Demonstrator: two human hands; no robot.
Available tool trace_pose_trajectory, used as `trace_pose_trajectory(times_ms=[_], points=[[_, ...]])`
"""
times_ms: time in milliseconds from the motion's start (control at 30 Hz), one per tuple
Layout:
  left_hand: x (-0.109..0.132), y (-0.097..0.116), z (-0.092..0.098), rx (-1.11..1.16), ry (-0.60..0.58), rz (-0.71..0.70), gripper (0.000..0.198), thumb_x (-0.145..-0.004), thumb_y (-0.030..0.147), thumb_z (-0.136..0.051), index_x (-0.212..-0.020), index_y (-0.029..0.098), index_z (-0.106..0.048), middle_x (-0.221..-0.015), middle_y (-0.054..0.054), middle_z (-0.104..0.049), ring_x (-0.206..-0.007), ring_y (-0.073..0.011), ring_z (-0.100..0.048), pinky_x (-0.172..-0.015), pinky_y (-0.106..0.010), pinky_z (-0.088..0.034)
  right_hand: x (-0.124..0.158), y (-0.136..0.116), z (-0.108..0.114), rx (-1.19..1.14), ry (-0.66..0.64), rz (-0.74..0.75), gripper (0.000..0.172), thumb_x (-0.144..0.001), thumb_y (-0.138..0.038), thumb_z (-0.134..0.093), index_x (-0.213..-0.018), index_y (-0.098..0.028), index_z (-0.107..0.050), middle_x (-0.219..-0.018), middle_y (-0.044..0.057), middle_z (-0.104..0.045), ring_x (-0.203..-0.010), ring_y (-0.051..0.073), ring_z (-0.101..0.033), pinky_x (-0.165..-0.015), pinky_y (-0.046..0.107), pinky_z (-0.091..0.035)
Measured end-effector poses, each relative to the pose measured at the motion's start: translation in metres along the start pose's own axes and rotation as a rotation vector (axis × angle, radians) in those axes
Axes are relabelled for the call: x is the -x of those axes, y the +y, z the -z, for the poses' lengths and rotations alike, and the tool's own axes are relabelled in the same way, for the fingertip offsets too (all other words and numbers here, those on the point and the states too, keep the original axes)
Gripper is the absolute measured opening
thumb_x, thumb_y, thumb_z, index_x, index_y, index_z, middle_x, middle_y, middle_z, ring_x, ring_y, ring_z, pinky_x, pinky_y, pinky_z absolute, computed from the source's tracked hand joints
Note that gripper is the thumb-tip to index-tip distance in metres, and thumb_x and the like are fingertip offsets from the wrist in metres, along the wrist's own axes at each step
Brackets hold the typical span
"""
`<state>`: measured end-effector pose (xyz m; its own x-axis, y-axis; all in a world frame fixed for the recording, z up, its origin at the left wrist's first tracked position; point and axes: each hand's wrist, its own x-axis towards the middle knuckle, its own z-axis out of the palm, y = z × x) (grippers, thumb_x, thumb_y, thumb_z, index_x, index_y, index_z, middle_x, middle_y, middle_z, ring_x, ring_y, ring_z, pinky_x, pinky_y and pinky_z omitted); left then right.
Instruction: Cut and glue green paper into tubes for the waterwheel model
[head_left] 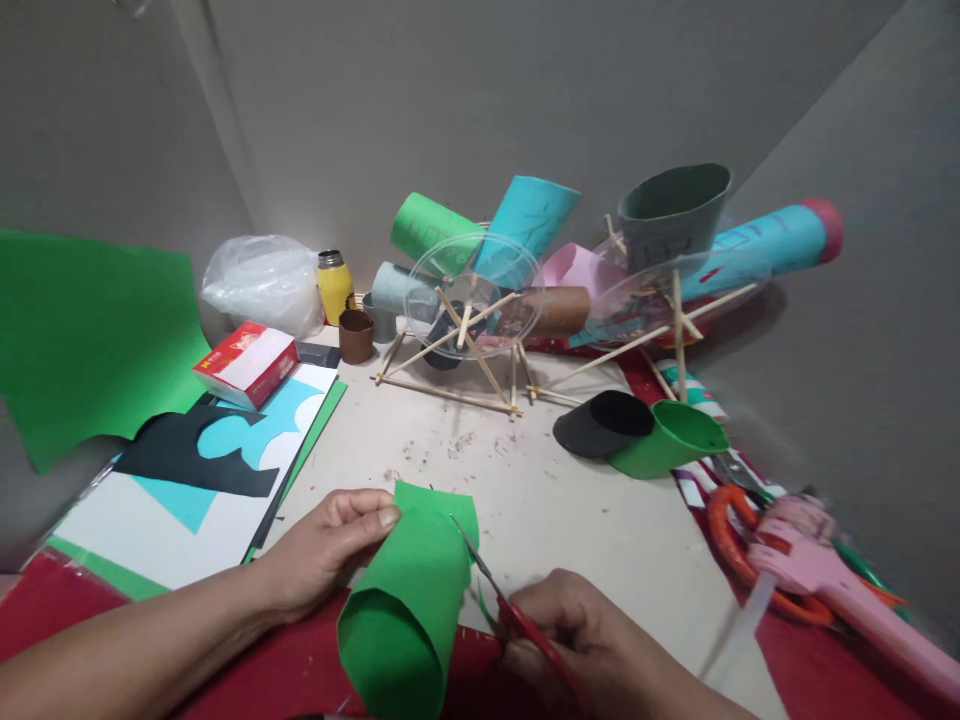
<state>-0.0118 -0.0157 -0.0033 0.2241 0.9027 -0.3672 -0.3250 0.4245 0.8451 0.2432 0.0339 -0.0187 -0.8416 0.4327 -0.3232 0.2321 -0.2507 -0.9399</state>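
A rolled green paper tube (409, 610) is held near the front of the table, its open end facing me. My left hand (330, 545) pinches the tube's upper left edge between thumb and fingers. Red-handled scissors (517, 615) are in my right hand (562, 640), with fingers closed around the handles. Their blades reach up to the right edge of the green paper, and a thin green strip hangs beside them. Just beyond, a black paper tube (604, 425) and another green tube (675, 440) lie on the pale board (540, 520).
Two wheel-like models of sticks, clear plastic discs (474, 297) and coloured tubes stand at the back. Left are paper sheets (187, 540), a red box (246, 362), a yellow bottle (335, 287) and a plastic bag (262, 285). Right are a pink glue gun (832, 570) and orange-handled scissors (727, 525).
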Motion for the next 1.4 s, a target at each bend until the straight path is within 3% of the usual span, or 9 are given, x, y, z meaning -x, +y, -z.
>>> trace_pose_trajectory(times_ms=[333, 500, 633, 800, 1100, 1400], points=[[-0.001, 0.0, 0.007, -0.107, -0.093, -0.009, 0.036, -0.09, 0.049, -0.065, -0.083, 0.014, -0.064, -0.071, 0.0, -0.056, -0.061, -0.0079, -0.046, -0.059, -0.02, -0.037, 0.003, 0.0, 0.0, -0.016, -0.041, -0.045, 0.056, -0.083, -0.053, -0.073, -0.053, -0.019, -0.039, -0.05, -0.01, -0.025, -0.047, 0.004, -0.019, -0.041, 0.021, -0.014], [0.001, 0.003, 0.007, -0.192, -0.064, -0.026, 0.039, -0.09, 0.052, -0.063, -0.082, 0.014, -0.063, -0.065, 0.003, -0.048, -0.058, -0.0078, -0.038, -0.056, -0.02, -0.033, 0.003, -0.004, -0.001, -0.029, -0.046, -0.029, 0.055, -0.085, -0.048, -0.071, -0.051, -0.018, -0.04, -0.045, -0.008, -0.035, -0.042, 0.004, -0.029, -0.04, 0.02, -0.018], [0.001, 0.004, 0.005, -0.174, -0.082, -0.034, 0.039, -0.09, 0.053, -0.062, -0.085, 0.014, -0.062, -0.069, 0.002, -0.051, -0.061, -0.0085, -0.041, -0.058, -0.021, -0.034, 0.003, -0.004, 0.0, -0.011, -0.045, -0.037, 0.055, -0.086, -0.049, -0.069, -0.051, -0.019, -0.04, -0.043, -0.007, -0.038, -0.041, 0.004, -0.032, -0.039, 0.02, -0.019], [0.001, 0.008, 0.002, -0.165, -0.102, -0.091, 0.039, -0.09, 0.053, -0.063, -0.081, 0.015, -0.059, -0.069, 0.003, -0.05, -0.061, -0.0077, -0.039, -0.058, -0.02, -0.033, 0.003, -0.004, -0.001, -0.008, -0.036, -0.052, 0.055, -0.085, -0.049, -0.07, -0.05, -0.019, -0.04, -0.043, -0.007, -0.039, -0.041, 0.004, -0.033, -0.039, 0.018, -0.02], [0.003, 0.009, 0.003, -0.285, -0.125, -0.032, 0.041, -0.094, 0.053, -0.055, -0.078, 0.016, -0.053, -0.067, 0.005, -0.041, -0.061, -0.0086, -0.035, -0.058, -0.022, -0.032, 0.003, -0.007, -0.002, 0.034, -0.04, -0.095, 0.051, -0.085, -0.047, -0.069, -0.051, -0.017, -0.045, -0.043, -0.007, -0.039, -0.04, 0.004, -0.033, -0.039, 0.018, -0.021], [0.003, 0.012, 0.002, -0.306, -0.125, -0.048, 0.042, -0.094, 0.053, -0.056, -0.075, 0.016, -0.049, -0.067, 0.005, -0.04, -0.061, -0.0084, -0.036, -0.057, -0.021, -0.032, 0.005, -0.006, -0.001, 0.033, -0.05, -0.107, 0.053, -0.086, -0.051, -0.068, -0.052, -0.018, -0.045, -0.043, -0.006, -0.041, -0.04, 0.004, -0.034, -0.038, 0.018, -0.022]])
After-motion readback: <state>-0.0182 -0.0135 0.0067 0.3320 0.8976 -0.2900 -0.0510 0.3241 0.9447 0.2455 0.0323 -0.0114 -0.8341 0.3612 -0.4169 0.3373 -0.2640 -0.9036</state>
